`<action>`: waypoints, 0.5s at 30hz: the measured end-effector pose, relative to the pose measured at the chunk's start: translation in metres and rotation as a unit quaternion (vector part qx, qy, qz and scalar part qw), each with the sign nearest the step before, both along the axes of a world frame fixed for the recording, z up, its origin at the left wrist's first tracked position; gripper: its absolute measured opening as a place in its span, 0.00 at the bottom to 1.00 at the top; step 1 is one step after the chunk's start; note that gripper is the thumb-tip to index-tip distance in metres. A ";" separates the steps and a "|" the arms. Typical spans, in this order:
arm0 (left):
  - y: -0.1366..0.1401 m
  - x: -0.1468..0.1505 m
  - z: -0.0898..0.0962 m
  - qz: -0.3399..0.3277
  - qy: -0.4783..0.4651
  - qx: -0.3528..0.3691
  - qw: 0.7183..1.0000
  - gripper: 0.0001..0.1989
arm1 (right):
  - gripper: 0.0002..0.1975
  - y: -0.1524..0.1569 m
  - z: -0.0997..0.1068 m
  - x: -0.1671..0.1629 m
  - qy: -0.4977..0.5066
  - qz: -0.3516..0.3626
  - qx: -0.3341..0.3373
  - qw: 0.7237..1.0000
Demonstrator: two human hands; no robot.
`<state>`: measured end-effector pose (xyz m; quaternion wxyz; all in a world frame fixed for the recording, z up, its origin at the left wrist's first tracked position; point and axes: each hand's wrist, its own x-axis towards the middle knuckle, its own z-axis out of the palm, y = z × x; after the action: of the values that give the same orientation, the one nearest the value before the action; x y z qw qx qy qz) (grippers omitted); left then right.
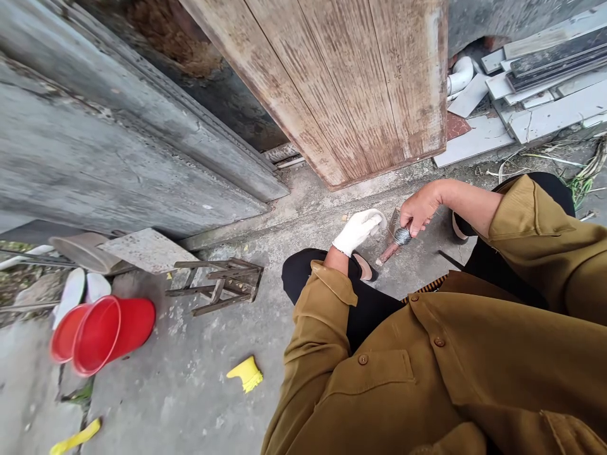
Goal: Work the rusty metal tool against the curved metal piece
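My right hand (422, 205), bare, is closed at the top of a small coil of thin grey wire (403, 236). A brown wooden handle (389, 253) with a pale end sticks out below the coil. Beside the fingers shows a flat dark metal piece (394, 220), perhaps a blade; how it joins the handle is unclear. My left hand (358, 231), in a white knitted glove, is just left of these with its fingers curled in. Whatever its fingertips hold is too small to make out. Both hands are low over the concrete floor, between the knees.
A weathered plank door (351, 88) stands ahead, above a concrete step. Stacked boards and tiles (545, 95) lie at right. On the left are a wooden stool (222, 284), red buckets (102, 335), and a yellow boot-shaped piece (246, 373) on the floor.
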<state>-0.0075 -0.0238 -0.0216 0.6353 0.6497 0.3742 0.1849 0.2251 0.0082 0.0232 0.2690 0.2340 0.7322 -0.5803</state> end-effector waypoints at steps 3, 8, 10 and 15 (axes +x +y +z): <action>0.003 0.000 -0.005 0.028 0.032 0.032 0.999 0.23 | 0.19 0.005 0.008 0.009 0.079 -0.056 -0.042 0.994; 0.001 0.000 -0.011 0.021 0.017 0.026 0.999 0.23 | 0.20 0.007 0.017 0.013 0.198 -0.277 0.018 0.940; 0.000 0.001 -0.009 0.000 0.017 0.029 0.999 0.22 | 0.18 0.009 0.017 0.010 0.193 -0.386 0.071 0.899; -0.004 0.006 -0.005 -0.046 0.042 0.024 0.998 0.21 | 0.16 0.021 0.010 0.008 0.010 -0.437 0.275 0.857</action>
<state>-0.0020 -0.0280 -0.0263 0.6111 0.6884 0.3658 0.1372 0.2327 0.0295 0.0332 -0.0948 0.5880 0.6872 -0.4159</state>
